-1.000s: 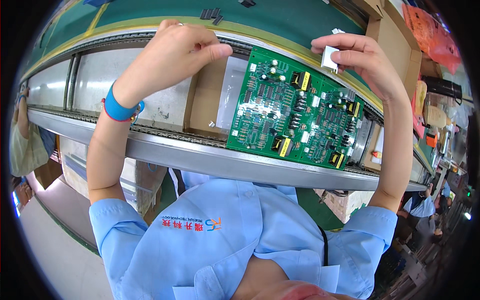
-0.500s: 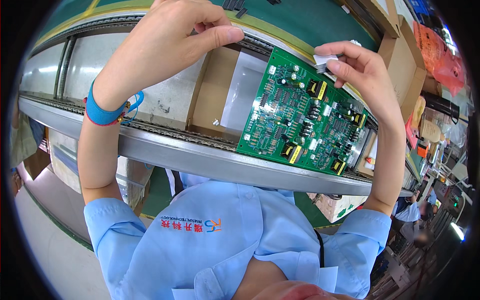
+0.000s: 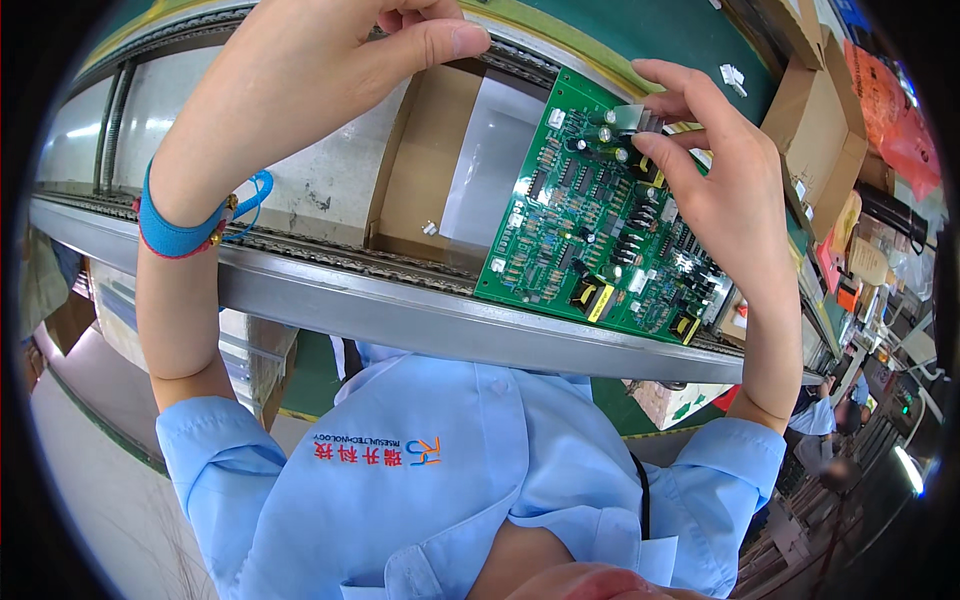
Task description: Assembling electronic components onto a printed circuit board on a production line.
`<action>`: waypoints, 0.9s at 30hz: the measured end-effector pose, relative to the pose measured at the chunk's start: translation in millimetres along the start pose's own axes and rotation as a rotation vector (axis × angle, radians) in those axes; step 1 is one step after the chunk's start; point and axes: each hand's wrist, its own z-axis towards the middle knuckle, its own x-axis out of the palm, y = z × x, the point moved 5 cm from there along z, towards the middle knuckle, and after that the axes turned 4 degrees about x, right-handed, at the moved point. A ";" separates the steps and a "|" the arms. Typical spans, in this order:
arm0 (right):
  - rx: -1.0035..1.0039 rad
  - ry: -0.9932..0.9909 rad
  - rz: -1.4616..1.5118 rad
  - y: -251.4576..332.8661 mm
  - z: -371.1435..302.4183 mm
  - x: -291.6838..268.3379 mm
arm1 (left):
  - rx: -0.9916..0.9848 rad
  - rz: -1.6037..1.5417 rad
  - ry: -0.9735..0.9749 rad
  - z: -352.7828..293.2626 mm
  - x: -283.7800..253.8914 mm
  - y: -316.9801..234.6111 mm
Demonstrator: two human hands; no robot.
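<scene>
A green circuit board point(image 3: 545, 240) filled with small parts lies across the rails of the conveyor. Over its far right portion, my right hand point(image 3: 715, 170) pinches a light grey, flat-faced component point(image 3: 633, 120) between thumb and fingers. The component's lower side and any contact with the board are hidden by the fingers and neighbouring parts. Off to the left of the board, my left hand point(image 3: 385, 45) hovers above the far rail with fingers curled and thumb stretched to the right. Its fingertips are cut off by the top edge, so anything in them is hidden.
The near metal rail point(image 3: 370, 310) runs between my body and the board. Left of the board, a cardboard box point(image 3: 405, 190) with a white sheet and small white bits sits between the rails. Another carton point(image 3: 815, 130) stands at the right. White connectors point(image 3: 733, 80) lie on the green bench.
My right hand has brought the component from the board's far edge to over its far right parts. My left hand sits slightly higher in the picture, its fingers now partly cut off.
</scene>
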 end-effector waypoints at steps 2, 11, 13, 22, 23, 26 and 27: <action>0.010 -0.002 0.006 1.0 -0.6 0.3 | 0.000 0.002 -0.010 -0.1 0.6 0.6; -0.003 -0.011 -0.036 -0.4 -4.4 3.5 | 0.029 0.028 -0.019 -0.4 3.2 1.5; -0.074 -0.067 -0.039 1.1 -5.4 2.4 | 0.033 0.024 -0.021 -0.2 3.6 1.0; -0.029 -0.061 -0.002 2.5 -7.2 4.3 | 0.031 0.039 -0.011 1.1 6.0 3.7; -0.018 -0.057 0.007 2.4 -7.3 4.4 | 0.030 0.039 -0.012 1.0 6.0 4.0; -0.038 -0.063 -0.019 1.6 -6.6 5.1 | 0.041 0.038 -0.015 1.4 5.9 4.3; -0.068 -0.074 -0.055 2.4 -6.3 5.0 | 0.044 0.036 -0.019 1.5 5.5 4.0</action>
